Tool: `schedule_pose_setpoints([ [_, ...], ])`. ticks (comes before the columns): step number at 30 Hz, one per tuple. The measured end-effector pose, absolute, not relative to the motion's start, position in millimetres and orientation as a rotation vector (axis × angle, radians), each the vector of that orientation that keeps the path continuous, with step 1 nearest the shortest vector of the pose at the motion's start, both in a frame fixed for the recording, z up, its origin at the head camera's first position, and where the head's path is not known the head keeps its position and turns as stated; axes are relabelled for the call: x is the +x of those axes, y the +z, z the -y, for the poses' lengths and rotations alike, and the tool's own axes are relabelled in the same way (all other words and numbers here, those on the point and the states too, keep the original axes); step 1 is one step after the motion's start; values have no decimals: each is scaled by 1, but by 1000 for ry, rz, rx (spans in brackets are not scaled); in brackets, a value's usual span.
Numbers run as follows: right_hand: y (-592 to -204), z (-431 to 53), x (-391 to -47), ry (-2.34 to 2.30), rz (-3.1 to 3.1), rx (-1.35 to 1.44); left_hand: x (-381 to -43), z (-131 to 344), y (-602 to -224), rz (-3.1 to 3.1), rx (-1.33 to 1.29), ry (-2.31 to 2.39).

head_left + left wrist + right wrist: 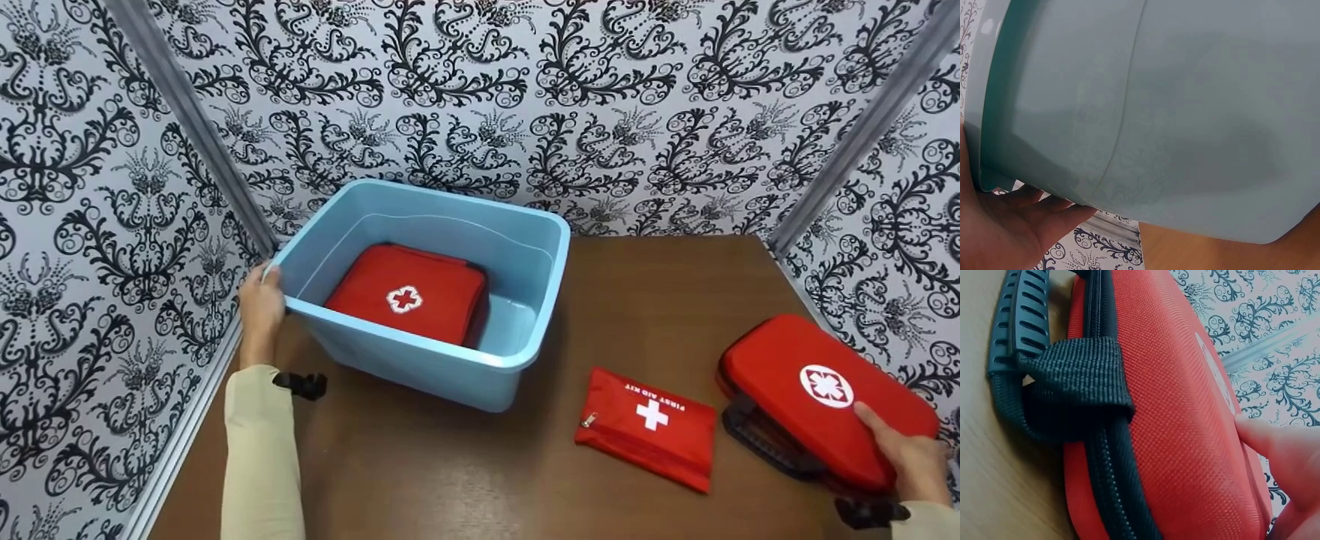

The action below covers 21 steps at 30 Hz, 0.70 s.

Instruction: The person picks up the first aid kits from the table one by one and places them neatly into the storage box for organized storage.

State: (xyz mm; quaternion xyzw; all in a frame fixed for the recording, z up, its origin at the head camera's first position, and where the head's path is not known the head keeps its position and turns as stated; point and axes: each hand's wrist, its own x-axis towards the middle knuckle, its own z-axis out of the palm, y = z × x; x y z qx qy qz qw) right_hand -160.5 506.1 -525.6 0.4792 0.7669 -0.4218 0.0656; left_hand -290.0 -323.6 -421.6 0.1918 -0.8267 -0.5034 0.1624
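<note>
My left hand point(262, 304) grips the left end of a light blue plastic bin point(420, 371), fingers tucked beneath its rim in the left wrist view. Inside the bin lies a red first aid bag point(442, 296) with a white cross emblem. At the far right, my right hand point(911, 457) holds the near end of a hard red first aid case point(795, 352). Its thumb point(1258, 433) presses on the lid beside the round white emblem, and its other fingers are mostly hidden. A black ribbed handle point(1030, 318) hangs from the case's zippered side.
A flat red first aid pouch point(645, 450) with a white cross and zip lies between the bin and the case. All of it is on a brown wooden table point(442, 472). Black-and-white patterned walls point(480, 97) enclose the back and both sides.
</note>
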Motion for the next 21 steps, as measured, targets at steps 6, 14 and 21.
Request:
schedule_pose_setpoints([
  [6, -527, -510, -162, -1319, -2353, 1356, -288, 324, -420, 2376, 579, -1437],
  [14, -523, -507, -162, -1513, -2235, 1457, -290, 324, -422, 2363, 572, -1429],
  [21, -533, -513, -159, -1804, -1954, 1660, -291, 320, -419, 2378, 560, -1439],
])
